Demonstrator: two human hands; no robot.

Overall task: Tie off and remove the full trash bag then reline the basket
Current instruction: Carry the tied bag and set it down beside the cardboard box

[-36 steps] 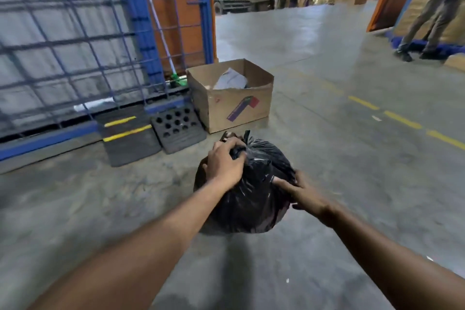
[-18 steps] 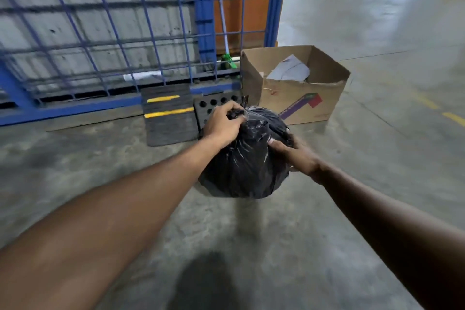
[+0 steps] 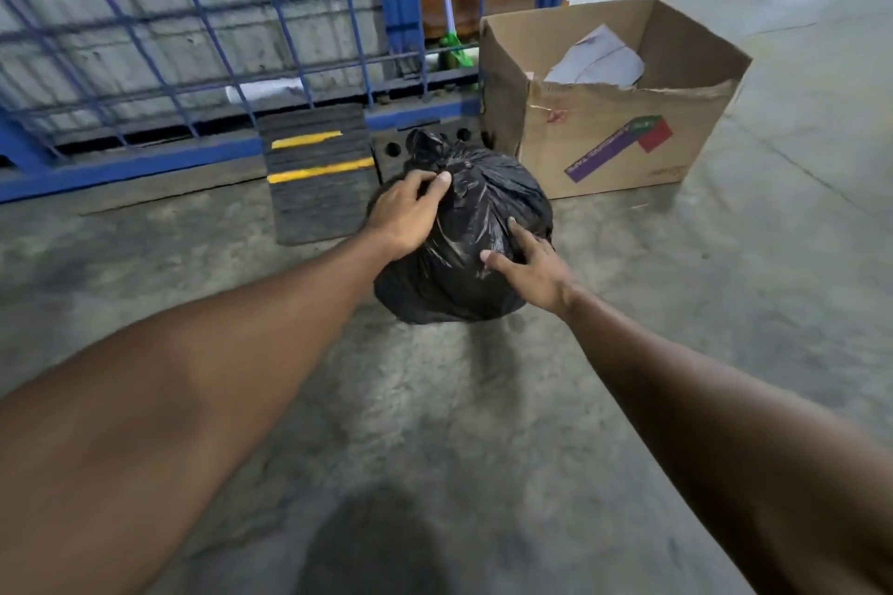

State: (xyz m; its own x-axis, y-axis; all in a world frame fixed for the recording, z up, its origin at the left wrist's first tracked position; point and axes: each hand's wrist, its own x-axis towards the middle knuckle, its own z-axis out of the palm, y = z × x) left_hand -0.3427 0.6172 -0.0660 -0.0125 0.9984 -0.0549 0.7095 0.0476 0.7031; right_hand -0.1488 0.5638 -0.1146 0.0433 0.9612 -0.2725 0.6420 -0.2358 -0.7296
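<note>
A full black trash bag (image 3: 478,227) sits on the concrete floor, its neck tied in a knot (image 3: 427,145) at the top. My left hand (image 3: 403,213) lies on the bag's upper left side just below the knot, with the thumb pointing at the knot and nothing pinched. My right hand (image 3: 529,263) rests flat on the bag's lower right side, fingers spread. No basket is in sight.
An open cardboard box (image 3: 609,145) with paper inside stands just right of the bag. Behind the bag lie a black rubber ramp with yellow stripes (image 3: 314,174) and a perforated black block (image 3: 391,150). A blue wire-mesh fence (image 3: 203,44) runs along the back.
The bag has been carried toward the fence and set down by the box. My left hand has let go of the knot, and both hands now lie loosely on the bag.
</note>
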